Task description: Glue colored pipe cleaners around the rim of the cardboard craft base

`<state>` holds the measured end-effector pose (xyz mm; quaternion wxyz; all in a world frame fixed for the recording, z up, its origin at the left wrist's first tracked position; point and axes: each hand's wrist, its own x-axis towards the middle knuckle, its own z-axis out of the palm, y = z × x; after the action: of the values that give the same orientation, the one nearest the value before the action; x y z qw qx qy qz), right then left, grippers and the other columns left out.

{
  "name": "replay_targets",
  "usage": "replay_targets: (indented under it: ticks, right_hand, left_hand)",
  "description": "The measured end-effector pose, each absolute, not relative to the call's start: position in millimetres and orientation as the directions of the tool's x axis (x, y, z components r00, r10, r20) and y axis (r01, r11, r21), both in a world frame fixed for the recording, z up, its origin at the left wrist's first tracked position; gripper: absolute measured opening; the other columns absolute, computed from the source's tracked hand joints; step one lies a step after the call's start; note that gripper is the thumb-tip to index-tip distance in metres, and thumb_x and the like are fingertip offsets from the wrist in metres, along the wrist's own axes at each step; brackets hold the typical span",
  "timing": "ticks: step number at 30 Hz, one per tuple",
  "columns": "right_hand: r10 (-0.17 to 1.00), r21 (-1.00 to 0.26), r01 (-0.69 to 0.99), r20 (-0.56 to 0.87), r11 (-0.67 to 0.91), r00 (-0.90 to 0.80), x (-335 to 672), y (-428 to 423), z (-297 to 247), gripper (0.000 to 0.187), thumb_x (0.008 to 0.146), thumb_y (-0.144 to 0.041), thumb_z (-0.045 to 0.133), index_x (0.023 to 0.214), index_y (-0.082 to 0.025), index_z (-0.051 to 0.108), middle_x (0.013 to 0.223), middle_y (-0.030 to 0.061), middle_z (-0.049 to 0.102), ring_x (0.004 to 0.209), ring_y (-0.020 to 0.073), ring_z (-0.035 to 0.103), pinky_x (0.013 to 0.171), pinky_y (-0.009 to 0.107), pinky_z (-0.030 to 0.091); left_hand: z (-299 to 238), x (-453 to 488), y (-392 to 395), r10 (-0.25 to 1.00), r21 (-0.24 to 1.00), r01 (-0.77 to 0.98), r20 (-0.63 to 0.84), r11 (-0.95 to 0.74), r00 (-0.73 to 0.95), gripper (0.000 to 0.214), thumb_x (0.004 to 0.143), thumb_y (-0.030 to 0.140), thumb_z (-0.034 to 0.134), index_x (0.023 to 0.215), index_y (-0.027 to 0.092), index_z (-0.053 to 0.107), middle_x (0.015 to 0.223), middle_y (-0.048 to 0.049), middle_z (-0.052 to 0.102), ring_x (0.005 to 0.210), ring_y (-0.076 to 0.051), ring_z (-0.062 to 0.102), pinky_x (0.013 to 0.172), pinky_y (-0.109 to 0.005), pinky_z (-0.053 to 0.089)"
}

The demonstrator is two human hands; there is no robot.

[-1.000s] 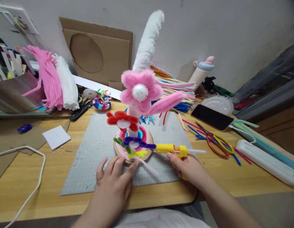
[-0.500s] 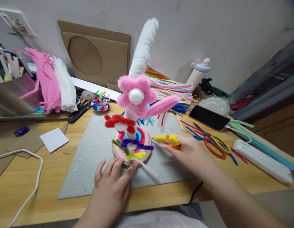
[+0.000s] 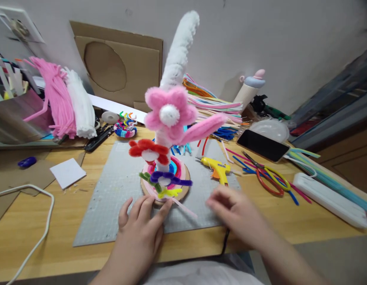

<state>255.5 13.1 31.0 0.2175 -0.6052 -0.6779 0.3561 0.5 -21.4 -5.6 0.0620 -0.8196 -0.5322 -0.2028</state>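
A round wood-slice base carries a tall white fuzzy stem, tilted slightly right. On it are a pink pipe-cleaner flower with a long pink petal or leaf, a red flower and a purple flower. My left hand has its fingers spread, fingertips touching the base's near edge. A pale pink pipe cleaner sticks out beside its index finger. My right hand, slightly blurred, is over the mat's near right edge, fingers curled, nothing seen in them. Beyond it, a yellow glue gun rests on the mat.
A grey cutting mat lies under the work. Scissors, a phone and a white power strip are at right. Pipe-cleaner bundles stand at left; a white cable loops nearby. Cardboard leans on the wall.
My right hand has let go of the glue gun, which now lies on the mat, and has drawn back toward me. My left hand has stayed at the base.
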Motion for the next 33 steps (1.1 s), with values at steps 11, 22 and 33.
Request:
replay_targets:
  ticks: [11,22,33]
  right_hand:
    - [0.92,-0.806,0.584,-0.155,0.092,-0.359,221,3,18,0.012,0.089,-0.026,0.059,0.099,-0.02,0.062,0.08,0.0,0.063,0.071,0.0146,0.058,0.066,0.024,0.041]
    - [0.921,-0.712,0.649,-0.009,0.268,-0.39,231,22,12,0.016,0.09,-0.01,0.051,0.085,-0.019,0.063,0.086,0.0032,0.063,0.084,0.0164,0.059,0.075,0.027,0.043]
    - [0.93,-0.597,0.745,0.005,0.298,-0.368,216,55,17,0.017,0.083,-0.002,0.053,0.075,-0.017,0.058,0.081,0.0033,0.057,0.078,0.0167,0.054,0.072,0.028,0.041]
  left_hand:
    - [-5,0,-21,0.842,0.107,0.894,0.4,-0.435,0.362,0.046,0.085,0.013,0.049,0.124,0.034,0.061,0.112,-0.0078,0.062,0.111,-0.025,0.051,0.105,-0.045,0.022]
    - [-7,-1,-22,0.85,0.119,0.894,0.385,-0.432,0.36,0.049,0.086,0.012,0.047,0.126,0.035,0.059,0.113,-0.0077,0.062,0.111,-0.025,0.051,0.104,-0.047,0.023]
    - [-6,1,-21,0.833,0.105,0.892,0.421,-0.439,0.36,0.048,0.084,0.009,0.046,0.123,0.032,0.062,0.111,-0.0093,0.062,0.111,-0.026,0.052,0.102,-0.047,0.024]
